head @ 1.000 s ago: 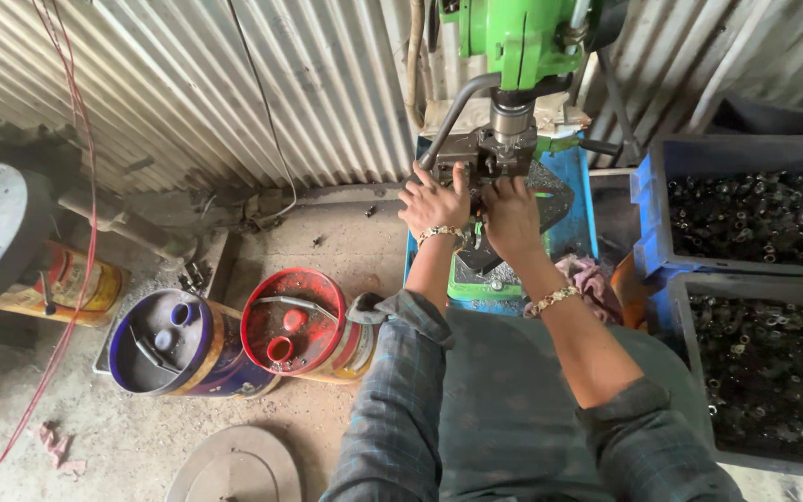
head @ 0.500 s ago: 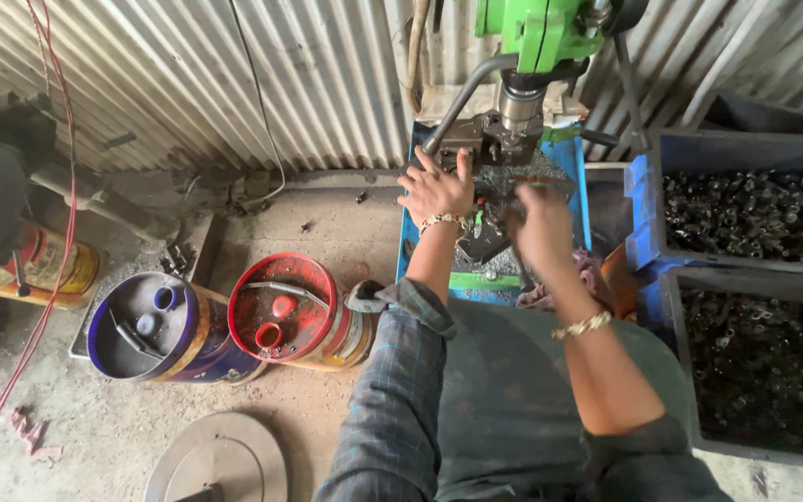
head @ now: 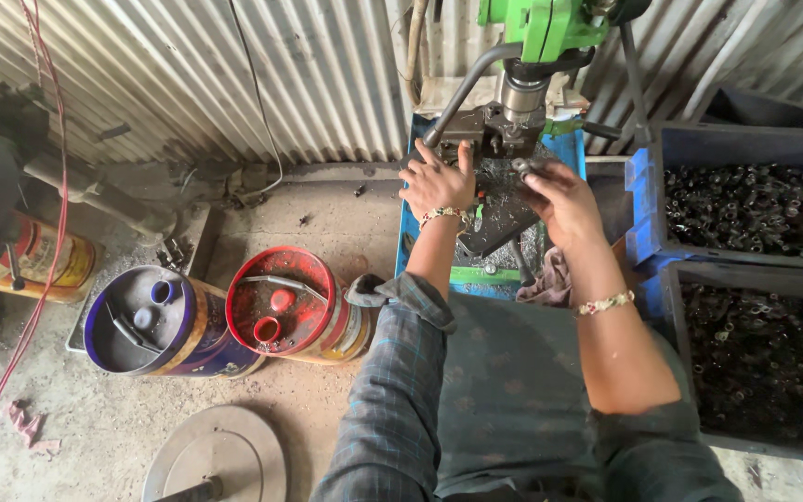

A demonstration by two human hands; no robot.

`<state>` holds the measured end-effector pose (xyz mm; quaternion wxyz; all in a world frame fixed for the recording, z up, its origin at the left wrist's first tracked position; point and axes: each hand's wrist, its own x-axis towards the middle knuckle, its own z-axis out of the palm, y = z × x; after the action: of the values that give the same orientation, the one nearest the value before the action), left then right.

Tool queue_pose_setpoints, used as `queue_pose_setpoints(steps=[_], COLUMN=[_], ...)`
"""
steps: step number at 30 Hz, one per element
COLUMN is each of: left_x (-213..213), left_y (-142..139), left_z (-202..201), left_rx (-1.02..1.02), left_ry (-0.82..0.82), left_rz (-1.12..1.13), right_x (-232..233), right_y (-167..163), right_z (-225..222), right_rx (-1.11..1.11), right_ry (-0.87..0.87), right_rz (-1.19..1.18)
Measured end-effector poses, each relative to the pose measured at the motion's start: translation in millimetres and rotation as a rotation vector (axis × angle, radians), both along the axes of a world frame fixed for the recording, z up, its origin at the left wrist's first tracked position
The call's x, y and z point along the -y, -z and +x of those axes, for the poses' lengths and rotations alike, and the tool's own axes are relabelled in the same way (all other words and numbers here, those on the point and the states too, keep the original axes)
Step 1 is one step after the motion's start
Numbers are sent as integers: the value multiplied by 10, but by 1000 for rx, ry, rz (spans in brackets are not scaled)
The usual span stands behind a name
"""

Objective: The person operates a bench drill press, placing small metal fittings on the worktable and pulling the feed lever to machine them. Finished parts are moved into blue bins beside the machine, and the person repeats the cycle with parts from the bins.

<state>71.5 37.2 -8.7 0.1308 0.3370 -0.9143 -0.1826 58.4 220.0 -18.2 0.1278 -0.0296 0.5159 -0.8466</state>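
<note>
red-topped drum (head: 295,307), blue-topped drum (head: 155,321), possibly yellow-labelled can (head: 44,260) far left

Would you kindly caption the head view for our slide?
Both hands, left hand and right hand, work beneath a green drill press beside crates of small metal parts.

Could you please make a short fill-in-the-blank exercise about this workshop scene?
1. The machine above both hands is painted ____.
2. Of the two cans on the floor, the red-topped can lies to the ____ of the blue-topped can.
3. The left hand and the right hand each wear a ____ at the wrist.

Missing words: green; right; bracelet
</note>
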Motion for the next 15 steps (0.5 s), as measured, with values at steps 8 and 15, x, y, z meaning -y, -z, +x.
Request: queue_pose_setpoints(steps=[8,15], left_x=[17,31], left_y=[-16,-6], left_z=[-3,-32], left_rx=[-11,1], left_ry=[-1,16], left_rz=[18,58], right_x=[256,383], right_y=[-84,-79], right_z=[-72,-172], right_rx=[-444,-424], right_ry=[81,198], right_rz=[342,257])
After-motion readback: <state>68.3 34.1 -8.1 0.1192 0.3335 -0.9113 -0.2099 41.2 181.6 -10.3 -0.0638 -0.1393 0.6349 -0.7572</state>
